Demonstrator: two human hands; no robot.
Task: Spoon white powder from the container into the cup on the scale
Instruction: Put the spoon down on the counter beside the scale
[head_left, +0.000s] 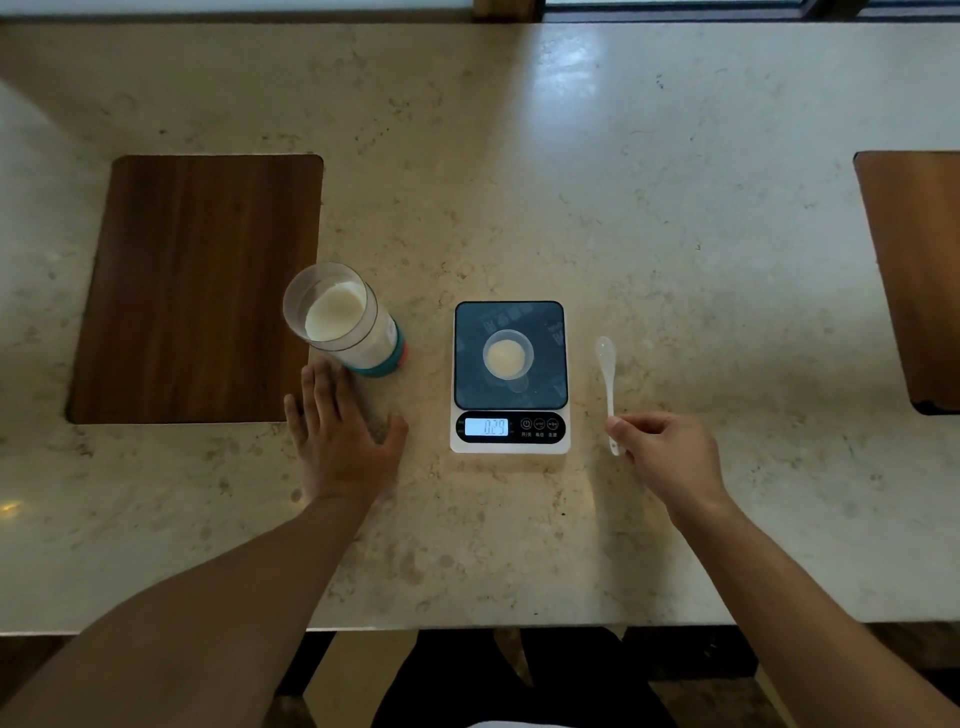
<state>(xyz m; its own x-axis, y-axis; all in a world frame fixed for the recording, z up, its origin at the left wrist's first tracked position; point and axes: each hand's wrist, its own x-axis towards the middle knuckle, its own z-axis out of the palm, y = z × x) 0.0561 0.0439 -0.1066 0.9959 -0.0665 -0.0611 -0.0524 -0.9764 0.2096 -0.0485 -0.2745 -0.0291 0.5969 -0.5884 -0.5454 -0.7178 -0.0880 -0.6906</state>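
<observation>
A clear container (343, 319) with a teal base holds white powder and stands open, left of the scale. The digital scale (510, 376) has a dark platform and a lit display. On it sits a small clear cup (508, 355) with some white powder inside. A white spoon (608, 384) lies on the counter right of the scale, bowl pointing away from me. My right hand (667, 454) pinches the spoon's handle end. My left hand (340, 436) rests flat on the counter, fingers spread, just in front of the container, apart from it.
A dark wooden inset panel (197, 286) lies in the stone counter (675, 234) behind my left hand. Another wooden panel (919, 275) sits at the far right. The counter's front edge runs near my forearms.
</observation>
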